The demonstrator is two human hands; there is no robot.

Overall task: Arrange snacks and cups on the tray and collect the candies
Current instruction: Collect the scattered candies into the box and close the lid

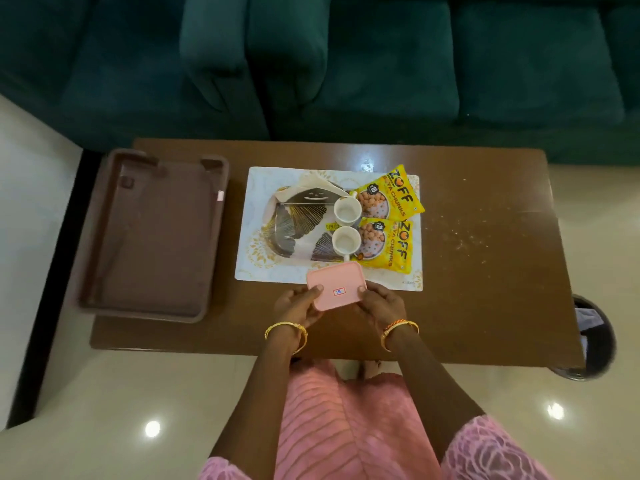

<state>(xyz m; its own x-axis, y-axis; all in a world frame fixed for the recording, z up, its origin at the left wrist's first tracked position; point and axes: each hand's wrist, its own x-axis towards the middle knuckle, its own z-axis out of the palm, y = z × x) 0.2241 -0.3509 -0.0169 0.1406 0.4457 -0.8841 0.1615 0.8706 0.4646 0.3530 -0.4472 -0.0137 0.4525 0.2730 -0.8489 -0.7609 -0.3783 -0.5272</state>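
A pink box [335, 285] with a small sticker on its lid is held over the table's near side, my left hand [298, 304] gripping its left edge and my right hand [381, 304] its right edge. Behind it lies a patterned tray [294, 233] on a white placemat [254, 261]. Two white cups [347, 210] [345, 240] stand on the tray's right part. Two yellow snack packets [391, 197] [388, 244] lie at the tray's right end, partly on the mat. No loose candies are visible.
A large brown plastic tray [152, 233] sits empty at the table's left end, overhanging the edge. The brown table [485, 271] has crumbs scattered on its right side. A green sofa [346, 64] stands behind. A dark bin [592, 337] is on the floor at right.
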